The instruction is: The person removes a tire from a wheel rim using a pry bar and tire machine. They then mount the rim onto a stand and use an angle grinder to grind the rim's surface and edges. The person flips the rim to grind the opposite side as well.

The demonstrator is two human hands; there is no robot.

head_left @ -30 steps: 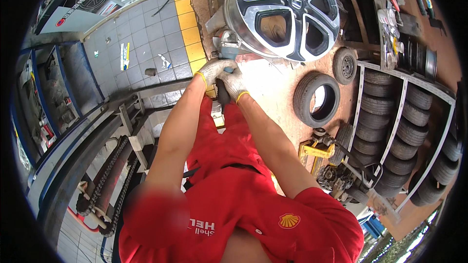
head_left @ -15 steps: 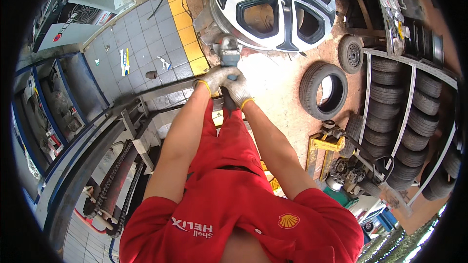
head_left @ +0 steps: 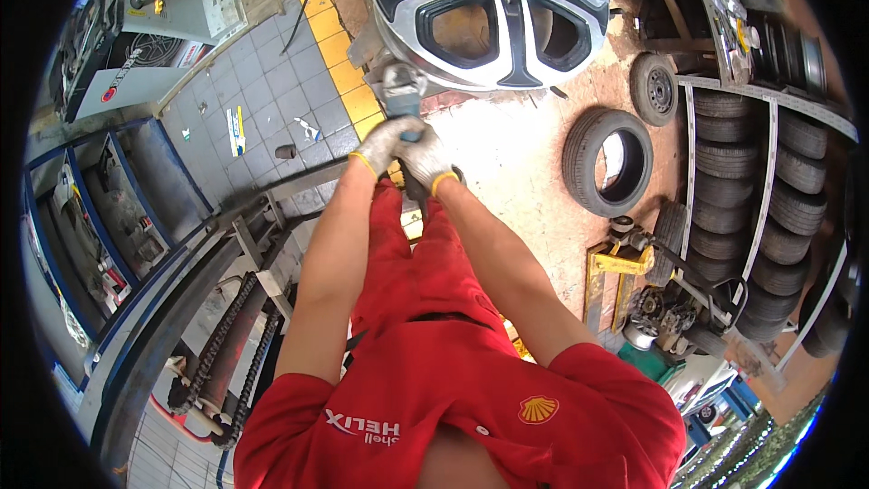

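My left hand (head_left: 382,145) and my right hand (head_left: 425,161), in grey gloves with yellow cuffs, are wrapped together round a power tool (head_left: 404,101) with a blue-green body, a metal head and a dark rear handle. The tool's head sits at the lower left edge of a black and silver alloy wheel (head_left: 489,27); I cannot tell if they touch. My legs, in red trousers, are behind and below the tool.
Loose tyres (head_left: 579,158) lie right of me, by a tyre rack (head_left: 720,181) and a yellow pallet jack (head_left: 620,261). A metal rail with a chain (head_left: 217,344) runs along my left, near blue-framed shelving (head_left: 118,199). A cable (head_left: 308,4) crosses the tiles.
My gloved hands and the tool have shifted a little leftward in the view, along with the wheel. The tool's head shows more clearly below the wheel's edge. The grip stays the same.
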